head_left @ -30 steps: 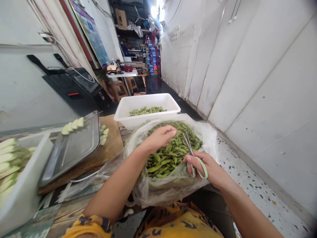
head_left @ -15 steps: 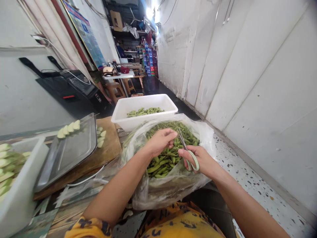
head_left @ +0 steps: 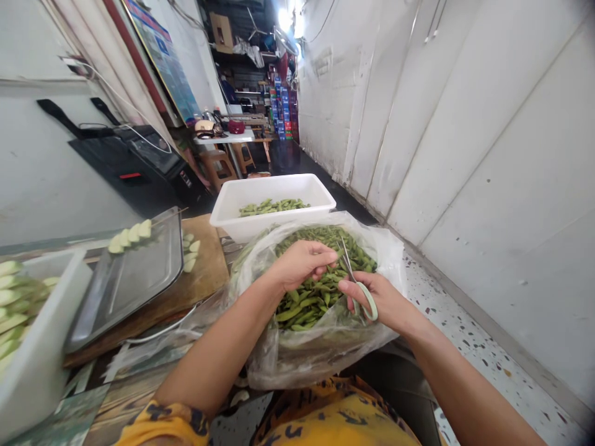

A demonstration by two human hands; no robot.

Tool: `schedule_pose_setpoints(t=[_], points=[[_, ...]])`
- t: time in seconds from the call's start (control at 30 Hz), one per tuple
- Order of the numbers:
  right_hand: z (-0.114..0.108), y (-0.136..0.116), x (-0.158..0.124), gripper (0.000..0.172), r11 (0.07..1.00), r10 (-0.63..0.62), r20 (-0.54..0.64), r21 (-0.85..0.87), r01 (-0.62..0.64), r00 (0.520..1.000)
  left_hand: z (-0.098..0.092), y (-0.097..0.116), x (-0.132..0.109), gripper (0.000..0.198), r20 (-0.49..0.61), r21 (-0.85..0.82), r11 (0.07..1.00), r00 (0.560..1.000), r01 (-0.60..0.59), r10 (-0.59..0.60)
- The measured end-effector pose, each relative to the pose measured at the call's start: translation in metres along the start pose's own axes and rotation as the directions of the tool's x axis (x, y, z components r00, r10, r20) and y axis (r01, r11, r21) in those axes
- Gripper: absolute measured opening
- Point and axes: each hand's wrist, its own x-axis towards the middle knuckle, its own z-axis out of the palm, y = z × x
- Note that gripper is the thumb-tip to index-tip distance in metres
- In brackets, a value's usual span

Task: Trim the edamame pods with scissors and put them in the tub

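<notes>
Over a clear plastic bag [head_left: 274,365] full of green edamame pods [head_left: 304,303], my left hand [head_left: 304,263] pinches one edamame pod [head_left: 339,254] by its end. My right hand [head_left: 372,294] is closed round the pale green handles of a pair of scissors [head_left: 348,263]. The blades point up and away from me, slightly apart, with the pod's tip right at them. Whether the blades touch the pod I cannot tell. Behind the bag stands a white plastic tub [head_left: 274,220] with more pods on its bottom.
On the left, a metal tray [head_left: 139,272] with a skewer of pale green slices [head_left: 130,237] rests on a wooden board [head_left: 209,254]. A white bin [head_left: 51,347] of slices stands nearer. A white wall [head_left: 465,155] runs along the right.
A pod now shows between my left fingertips and the scissors, where it was barely visible before. Both hands have shifted slightly right, and the view has moved a little.
</notes>
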Motion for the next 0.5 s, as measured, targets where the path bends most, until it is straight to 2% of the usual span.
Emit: schedule_pose_setpoints(t=[0.2, 0.33, 0.43, 0.5], points=[[-0.001, -0.0007, 0.0007, 0.044, 0.99, -0.065, -0.06, -0.127, 0.057, 0.996, -0.0005, 0.0013, -0.0035, 0.028, 0.022, 0.091, 0.995, 0.999, -0.032, 0.031], [-0.0002, 0.0044, 0.0015, 0.043, 0.997, -0.031, -0.079, -0.079, 0.025, 0.996, -0.0033, -0.0012, -0.0011, 0.027, -0.005, 0.098, 0.995, 0.999, -0.031, 0.032], [0.0008, 0.0061, 0.0016, 0.042, 0.999, -0.018, -0.064, -0.039, 0.015, 0.998, -0.0044, -0.0012, 0.0016, 0.029, -0.047, -0.057, 0.998, 0.998, -0.034, 0.032], [0.0021, 0.0063, 0.0012, 0.041, 1.0, -0.004, -0.045, 0.002, 0.004, 0.999, -0.0045, 0.001, 0.0025, 0.027, -0.03, -0.193, 0.981, 0.999, -0.029, 0.024]])
